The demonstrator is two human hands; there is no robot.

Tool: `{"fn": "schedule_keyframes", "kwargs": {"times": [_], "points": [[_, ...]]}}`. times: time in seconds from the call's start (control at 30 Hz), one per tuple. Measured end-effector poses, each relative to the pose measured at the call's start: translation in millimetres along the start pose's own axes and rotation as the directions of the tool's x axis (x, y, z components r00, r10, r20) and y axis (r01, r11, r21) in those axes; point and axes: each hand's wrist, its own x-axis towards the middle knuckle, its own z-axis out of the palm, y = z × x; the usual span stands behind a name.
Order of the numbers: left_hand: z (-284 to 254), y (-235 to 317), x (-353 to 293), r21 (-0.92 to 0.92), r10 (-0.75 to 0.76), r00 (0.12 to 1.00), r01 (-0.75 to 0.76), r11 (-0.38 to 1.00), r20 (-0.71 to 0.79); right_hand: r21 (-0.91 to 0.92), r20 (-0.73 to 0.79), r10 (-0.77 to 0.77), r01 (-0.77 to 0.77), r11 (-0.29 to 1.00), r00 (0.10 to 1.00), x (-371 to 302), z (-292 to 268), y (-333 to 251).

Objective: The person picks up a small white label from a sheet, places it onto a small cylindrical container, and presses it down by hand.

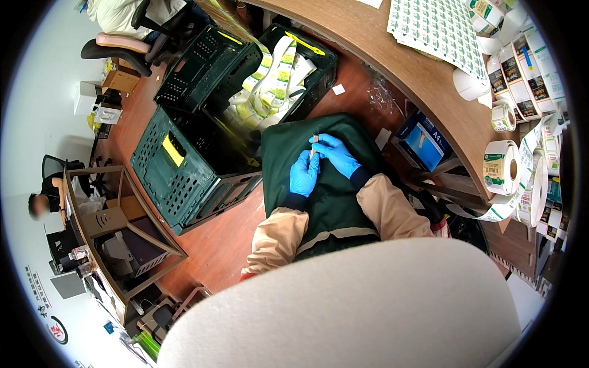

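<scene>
— Two hands in blue gloves meet over the dark green apron [334, 202] on the lap. Where is the small thing?

— Between them. The right hand [336, 154] pinches the top of a thin tan stick [313, 147]; the left hand [304, 174] closes around its lower part. Its long axis is almost upright, a little tilted. I cannot tell what the stick is.

— And the containers?

— Three dark green crates [184, 178] stand on the floor, ahead and left of the hands. The far right one holds loose strips of labels [270, 80]; the others look empty. Label rolls [502, 167] sit on the curved tabletop [392, 61] to the right.
</scene>
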Motion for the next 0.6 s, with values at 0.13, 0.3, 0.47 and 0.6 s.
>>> {"fn": "schedule_keyframes", "kwargs": {"times": [0.13,0.3,0.47,0.6], "points": [[0,-1,0,0.010,-0.001,1.000,0.001,1.000,0.005,-0.002,-0.003,0.003,-0.003,1.000,1.000,0,0,-1],[0,-9,1,0.055,0.020,1.000,-0.019,0.998,-0.009,0.006,0.006,-0.001,0.001,1.000,1.000,1,-1,2],[1,-13,2,0.039,0.025,1.000,-0.025,0.999,-0.005,0.023,-0.001,-0.018,0.018,1.000,1.000,2,-2,5],[1,-12,1,0.030,0.020,1.000,-0.020,0.999,-0.006,0.027,0.012,-0.015,0.014,1.000,1.000,1,-2,5]]}}
